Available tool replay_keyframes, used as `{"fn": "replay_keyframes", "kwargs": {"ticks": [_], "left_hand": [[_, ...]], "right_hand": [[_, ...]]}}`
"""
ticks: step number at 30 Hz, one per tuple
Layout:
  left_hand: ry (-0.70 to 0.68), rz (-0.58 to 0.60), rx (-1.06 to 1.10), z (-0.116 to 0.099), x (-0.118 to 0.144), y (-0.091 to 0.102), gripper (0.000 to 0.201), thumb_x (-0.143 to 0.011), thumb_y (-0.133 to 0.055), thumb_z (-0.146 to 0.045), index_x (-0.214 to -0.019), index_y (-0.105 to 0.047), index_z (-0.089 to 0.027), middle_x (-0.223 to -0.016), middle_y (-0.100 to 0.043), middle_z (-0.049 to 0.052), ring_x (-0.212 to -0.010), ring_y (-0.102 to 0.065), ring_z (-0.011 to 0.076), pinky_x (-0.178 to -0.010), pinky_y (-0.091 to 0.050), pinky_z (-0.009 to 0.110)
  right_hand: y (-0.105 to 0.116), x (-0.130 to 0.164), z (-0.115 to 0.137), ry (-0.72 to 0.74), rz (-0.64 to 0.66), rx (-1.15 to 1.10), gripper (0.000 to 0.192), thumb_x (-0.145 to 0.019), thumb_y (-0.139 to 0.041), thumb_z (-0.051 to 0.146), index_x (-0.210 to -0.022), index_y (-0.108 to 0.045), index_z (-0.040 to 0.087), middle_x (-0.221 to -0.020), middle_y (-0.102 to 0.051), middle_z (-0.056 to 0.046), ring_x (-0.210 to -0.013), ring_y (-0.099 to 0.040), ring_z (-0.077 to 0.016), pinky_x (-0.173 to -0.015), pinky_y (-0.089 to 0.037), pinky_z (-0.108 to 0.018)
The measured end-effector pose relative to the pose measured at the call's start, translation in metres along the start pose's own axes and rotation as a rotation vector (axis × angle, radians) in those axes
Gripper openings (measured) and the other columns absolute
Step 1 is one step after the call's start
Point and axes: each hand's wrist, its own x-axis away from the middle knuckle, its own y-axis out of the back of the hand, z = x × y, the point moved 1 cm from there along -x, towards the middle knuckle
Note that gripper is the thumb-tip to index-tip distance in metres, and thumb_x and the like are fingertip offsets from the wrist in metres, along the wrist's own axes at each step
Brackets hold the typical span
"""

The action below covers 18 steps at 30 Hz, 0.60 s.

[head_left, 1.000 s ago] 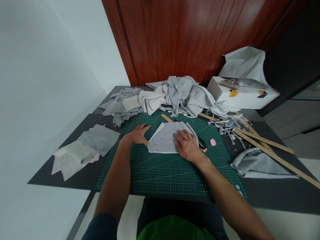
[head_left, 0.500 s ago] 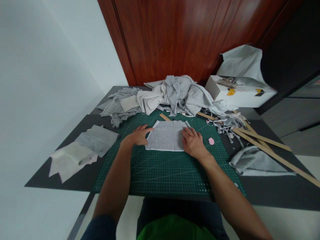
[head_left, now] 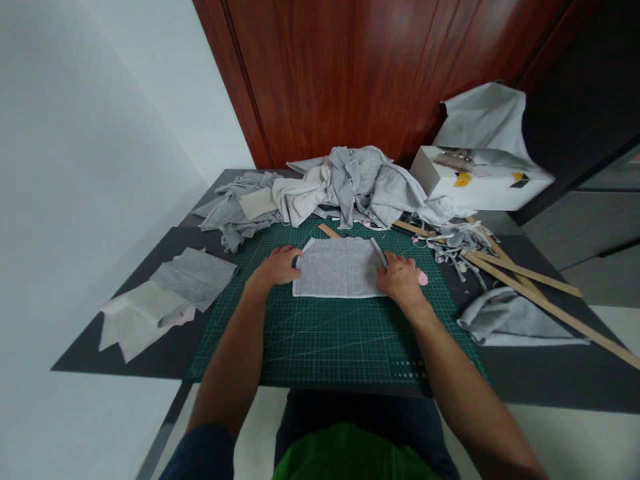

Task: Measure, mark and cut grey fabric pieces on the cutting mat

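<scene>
Left hand and right hand press flat, apart, on opposite edges of the grey fabric piece, mid cutting mat. Uneven pressure could skew or wrinkle it.

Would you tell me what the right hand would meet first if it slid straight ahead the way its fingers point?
Probably the wooden ruler just beyond the right hand, then the fabric pile; depth is hard to judge, so it may pass beside the ruler's end.
</scene>
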Motion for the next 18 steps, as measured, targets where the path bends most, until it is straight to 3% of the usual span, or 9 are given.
{"fn": "replay_keyframes", "kwargs": {"ticks": [3, 6, 10, 12, 15, 18], "left_hand": [[0.071, -0.106, -0.017, -0.01, -0.002, -0.004, 0.046, -0.086, -0.059, -0.034, -0.129, -0.073, -0.025, -0.131, -0.071, 0.012, -0.13, -0.057, 0.0343, -0.117, -0.043, 0.053], [0.161, -0.162, -0.093, -0.024, 0.003, -0.003, 0.042, -0.09, -0.053, -0.036, -0.118, -0.079, -0.017, -0.115, -0.075, 0.018, -0.124, -0.059, 0.0385, -0.113, -0.045, 0.057], [0.22, -0.199, -0.139, -0.045, 0.011, 0.003, 0.044, -0.086, -0.056, -0.027, -0.12, -0.078, -0.01, -0.122, -0.071, 0.025, -0.127, -0.054, 0.0465, -0.106, -0.047, 0.061], [0.111, -0.256, -0.111, -0.056, 0.01, 0.002, 0.044, -0.086, -0.056, -0.02, -0.123, -0.076, -0.01, -0.129, -0.068, 0.024, -0.134, -0.049, 0.0449, -0.11, -0.046, 0.06], [-0.103, -0.316, 0.015, -0.072, -0.001, -0.007, 0.052, -0.088, -0.052, -0.013, -0.138, -0.066, -0.014, -0.142, -0.065, 0.016, -0.14, -0.048, 0.0325, -0.121, -0.041, 0.048], [-0.196, -0.232, 0.068, -0.079, -0.012, -0.019, 0.061, -0.089, -0.052, -0.011, -0.15, -0.056, -0.014, -0.147, -0.064, 0.014, -0.138, -0.053, 0.0287, -0.12, -0.042, 0.044]], "right_hand": [[-0.001, 0.0, -0.001, 0.01, -0.032, -0.054, 0.039, -0.095, -0.057, 0.025, -0.13, -0.071, 0.014, -0.117, -0.073, -0.025, -0.114, -0.056, -0.0447, -0.093, -0.046, -0.059], [-0.005, -0.003, -0.002, 0.057, -0.039, -0.11, 0.042, -0.094, -0.054, 0.019, -0.132, -0.072, 0.017, -0.122, -0.074, -0.021, -0.115, -0.056, -0.0407, -0.096, -0.045, -0.055], [-0.011, -0.007, 0.0, 0.183, -0.114, -0.211, 0.046, -0.096, -0.046, 0.013, -0.133, -0.073, 0.014, -0.119, -0.077, -0.017, -0.111, -0.06, -0.0337, -0.101, -0.045, -0.049], [-0.013, -0.007, 0.003, 0.271, -0.129, -0.268, 0.048, -0.096, -0.043, 0.009, -0.132, -0.074, 0.014, -0.116, -0.078, -0.015, -0.109, -0.063, -0.0305, -0.102, -0.046, -0.046], [-0.014, -0.006, 0.009, 0.352, -0.136, -0.34, 0.05, -0.095, -0.042, 0.006, -0.132, -0.074, 0.014, -0.117, -0.078, -0.014, -0.109, -0.067, -0.0283, -0.103, -0.049, -0.042], [-0.012, -0.004, 0.014, 0.389, -0.176, -0.463, 0.049, -0.098, -0.039, 0.009, -0.134, -0.072, 0.014, -0.122, -0.077, -0.015, -0.114, -0.07, -0.0271, -0.105, -0.053, -0.042]]}}
